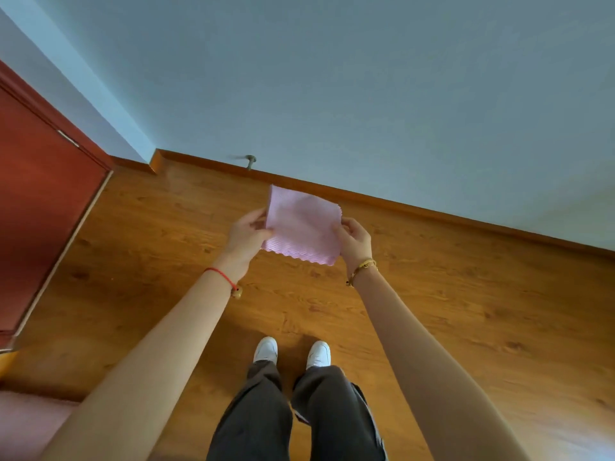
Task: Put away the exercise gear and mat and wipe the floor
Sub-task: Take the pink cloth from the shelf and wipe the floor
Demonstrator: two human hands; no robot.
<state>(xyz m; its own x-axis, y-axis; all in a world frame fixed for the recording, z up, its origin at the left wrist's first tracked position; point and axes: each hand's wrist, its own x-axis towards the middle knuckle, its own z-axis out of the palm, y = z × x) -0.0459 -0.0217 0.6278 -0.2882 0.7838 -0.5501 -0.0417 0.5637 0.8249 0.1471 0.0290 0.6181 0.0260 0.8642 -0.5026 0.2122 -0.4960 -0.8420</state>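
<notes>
A pink square cleaning cloth (303,224) with wavy edges is held up flat in front of me, above the wooden floor (449,311). My left hand (248,236) pinches its left edge and my right hand (354,239) pinches its right edge. Both arms are stretched forward. A red string bracelet is on my left wrist, a gold bangle on my right. No exercise gear or mat is in view.
I stand on the wood floor in white shoes (293,352), facing a pale blue wall (366,94) with an orange-brown skirting board. A door stopper (250,160) sticks out at the wall's base. A dark red door (40,194) is at the left.
</notes>
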